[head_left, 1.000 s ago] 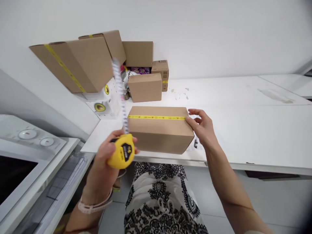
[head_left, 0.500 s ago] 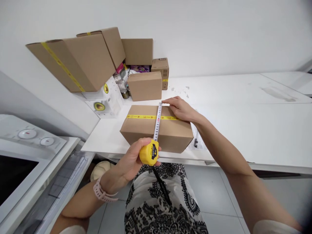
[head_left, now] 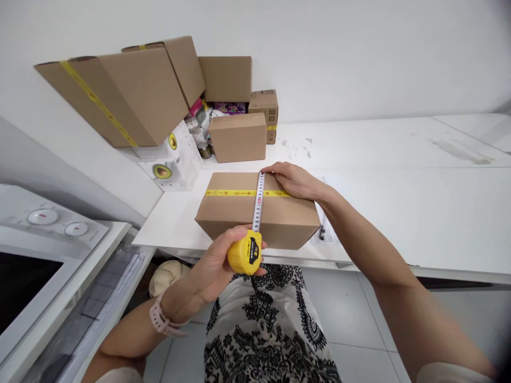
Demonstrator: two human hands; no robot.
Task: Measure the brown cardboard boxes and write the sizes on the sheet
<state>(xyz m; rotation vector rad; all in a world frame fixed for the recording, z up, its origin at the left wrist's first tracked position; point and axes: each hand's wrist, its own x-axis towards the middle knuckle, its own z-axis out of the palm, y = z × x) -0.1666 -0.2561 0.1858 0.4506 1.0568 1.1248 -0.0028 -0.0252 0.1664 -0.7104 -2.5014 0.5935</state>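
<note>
A cardboard box (head_left: 227, 210) with a strip of yellow printed tape lies on the white table, close to its front edge. My left hand (head_left: 213, 263) is wrapped round the yellow case of a tape measure (head_left: 244, 252) just in front of the box. The white blade (head_left: 258, 205) runs from the case across the box's top to its far edge. There my right hand (head_left: 297, 181) rests on the box, its fingertips closed at the blade's hooked end. A printed sheet (head_left: 333, 234) with a small black object (head_left: 321, 232) on it lies right of the box, partly hidden.
Larger taped cartons (head_left: 143, 93) are stacked at the back left on white boxes with avocado pictures (head_left: 171, 170). A smaller brown box (head_left: 238, 139) stands behind the measured one, beside jars (head_left: 204, 150). A white appliance with knobs (head_left: 43, 215) is at left.
The blade's far end has come to the box's far edge, with my right fingertips lower against it. A little less blade shows out of the case. The view has shifted slightly.
</note>
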